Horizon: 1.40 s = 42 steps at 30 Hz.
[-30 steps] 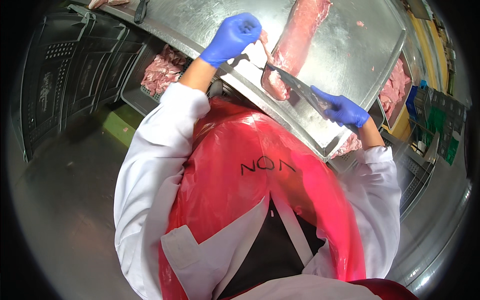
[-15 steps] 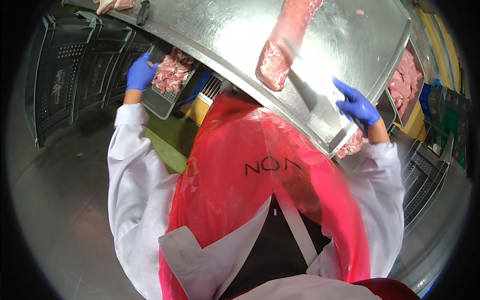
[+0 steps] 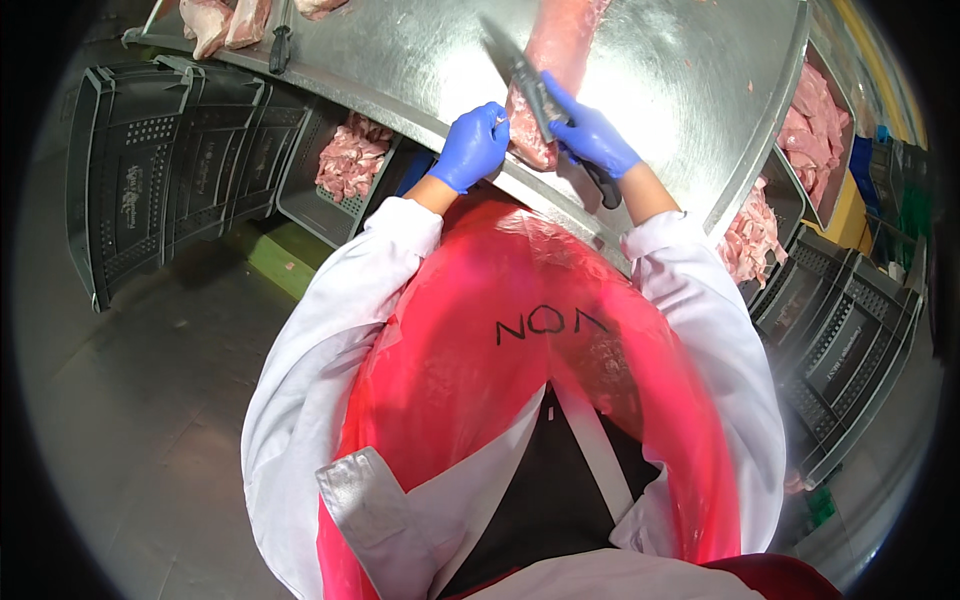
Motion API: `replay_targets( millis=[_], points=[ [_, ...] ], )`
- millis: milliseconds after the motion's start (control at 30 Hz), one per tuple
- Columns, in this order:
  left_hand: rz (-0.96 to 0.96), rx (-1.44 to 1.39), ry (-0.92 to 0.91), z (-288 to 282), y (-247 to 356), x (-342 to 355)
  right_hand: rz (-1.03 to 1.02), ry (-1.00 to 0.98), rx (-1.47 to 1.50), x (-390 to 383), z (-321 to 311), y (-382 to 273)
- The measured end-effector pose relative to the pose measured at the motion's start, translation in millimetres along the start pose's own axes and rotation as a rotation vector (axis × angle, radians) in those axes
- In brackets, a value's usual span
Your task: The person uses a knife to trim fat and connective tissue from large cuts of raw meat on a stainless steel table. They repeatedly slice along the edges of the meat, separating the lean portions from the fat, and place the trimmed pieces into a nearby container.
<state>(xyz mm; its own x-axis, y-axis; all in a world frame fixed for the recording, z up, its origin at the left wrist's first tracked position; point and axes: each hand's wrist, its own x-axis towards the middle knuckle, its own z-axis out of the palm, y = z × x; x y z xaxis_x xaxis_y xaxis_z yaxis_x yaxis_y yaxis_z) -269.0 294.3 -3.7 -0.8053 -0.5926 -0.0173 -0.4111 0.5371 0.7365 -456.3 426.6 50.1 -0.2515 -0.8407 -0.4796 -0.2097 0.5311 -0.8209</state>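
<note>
A long pinkish meat loin (image 3: 565, 45) lies on the steel desk (image 3: 400, 75), running from near the front edge away past the top of the view. The right hand (image 3: 598, 142), in a blue glove, is wrapped around a dark-handled knife (image 3: 527, 80), its index finger stretched along it; the blade slants over the loin's near part, its tip pointing far and left, though contact is unclear. The left hand (image 3: 473, 148), also gloved, has its fingers curled against the loin's near left edge; whether they pinch a scrap, I cannot tell. At the desk's left edge, a black handle (image 3: 281, 48) lies beside raw meat pieces (image 3: 206, 25). Below that side, a grey crate (image 3: 302, 205) holds meat trimmings (image 3: 352, 155); more meat (image 3: 812, 120) sits in a container to the right.
</note>
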Motion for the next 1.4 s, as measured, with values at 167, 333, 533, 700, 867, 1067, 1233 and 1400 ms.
replay_targets(
  millis=[167,333,533,700,867,1067,1233,1400],
  points=[
    [0.174,0.070,0.105,-6,-1,-9,0.075,-0.394,-0.226,-48,-34,3],
    [0.219,-0.047,0.099,-11,16,-17,-0.023,-0.457,-0.256,-34,-27,-2],
    [0.013,-0.370,0.211,-48,-24,-40,-0.012,-0.563,-0.310,-70,-43,6],
    [-0.255,0.112,-0.131,-149,-97,-52,0.195,-0.400,-0.061,-142,-98,28],
    [0.010,0.161,-0.144,-81,-16,-5,-0.008,0.042,0.067,-118,-84,67],
    [0.026,0.239,-0.312,16,-41,-32,0.078,-0.031,0.217,-54,-15,7],
    [0.038,0.439,-0.275,-14,16,-30,-0.133,-0.079,-0.252,-8,33,19],
    [0.144,0.502,-0.137,-51,24,-38,-0.168,-0.331,-0.380,-93,0,10]
  ],
)
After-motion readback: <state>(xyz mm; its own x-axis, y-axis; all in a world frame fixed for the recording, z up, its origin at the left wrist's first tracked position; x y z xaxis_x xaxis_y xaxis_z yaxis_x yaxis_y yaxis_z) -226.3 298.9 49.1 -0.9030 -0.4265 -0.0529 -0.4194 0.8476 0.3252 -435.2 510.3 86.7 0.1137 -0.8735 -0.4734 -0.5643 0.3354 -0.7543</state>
